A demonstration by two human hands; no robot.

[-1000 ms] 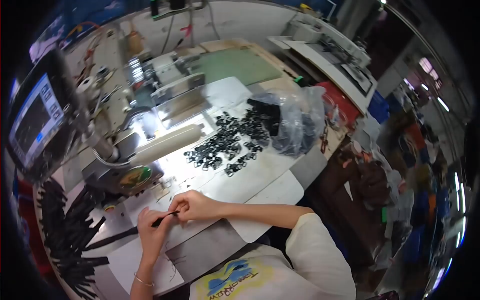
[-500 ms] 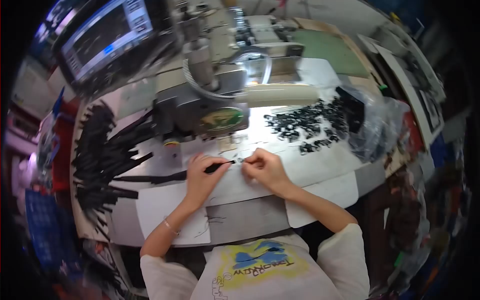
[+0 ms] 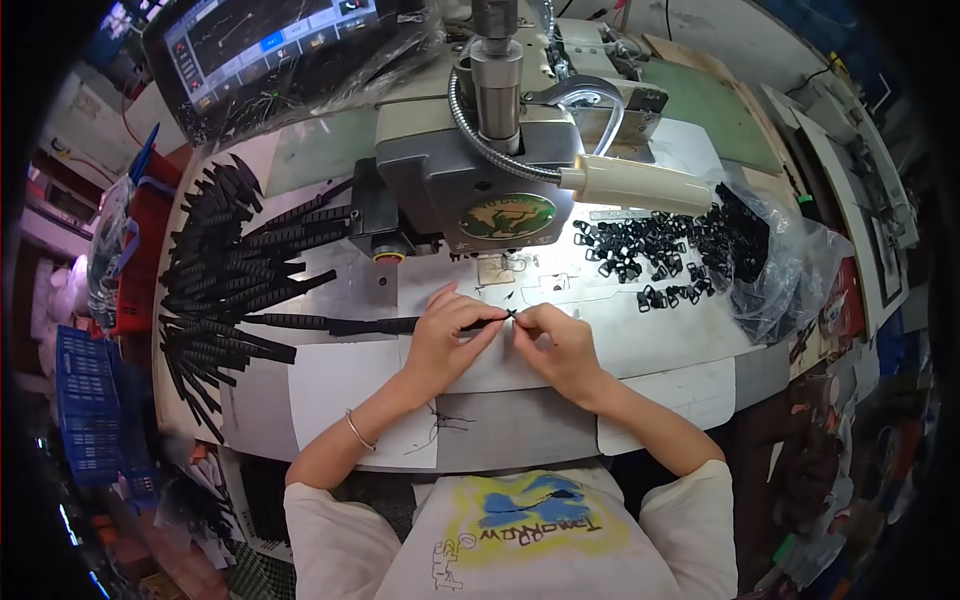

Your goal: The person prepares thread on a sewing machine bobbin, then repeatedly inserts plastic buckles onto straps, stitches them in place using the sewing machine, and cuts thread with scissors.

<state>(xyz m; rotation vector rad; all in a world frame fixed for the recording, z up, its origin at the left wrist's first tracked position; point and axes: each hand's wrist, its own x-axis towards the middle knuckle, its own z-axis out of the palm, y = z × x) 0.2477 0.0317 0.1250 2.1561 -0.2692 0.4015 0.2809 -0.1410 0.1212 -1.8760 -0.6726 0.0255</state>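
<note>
My left hand (image 3: 450, 335) pinches the end of a black webbing strap (image 3: 375, 325), which trails left across the worktable to a heap of similar straps (image 3: 225, 275). Fingertip to fingertip with it, my right hand (image 3: 558, 345) is closed on a small black buckle (image 3: 513, 315), mostly hidden by the fingers. Both hands are just in front of the sewing machine's head (image 3: 480, 190). To their right lies a pile of small black buckles (image 3: 640, 250) on the white table surface.
A clear plastic bag (image 3: 775, 265) lies beside the buckle pile. The machine's screen (image 3: 270, 50) stands at the back left, and a cream-coloured lamp (image 3: 640, 185) juts right from the head. Loose black threads (image 3: 445, 420) lie near the front edge. Blue baskets (image 3: 90, 400) stand at far left.
My hands have come together, the strap end now meeting the small piece in my right fingers. The whole view has shifted, with the machine appearing farther right and sharper.
</note>
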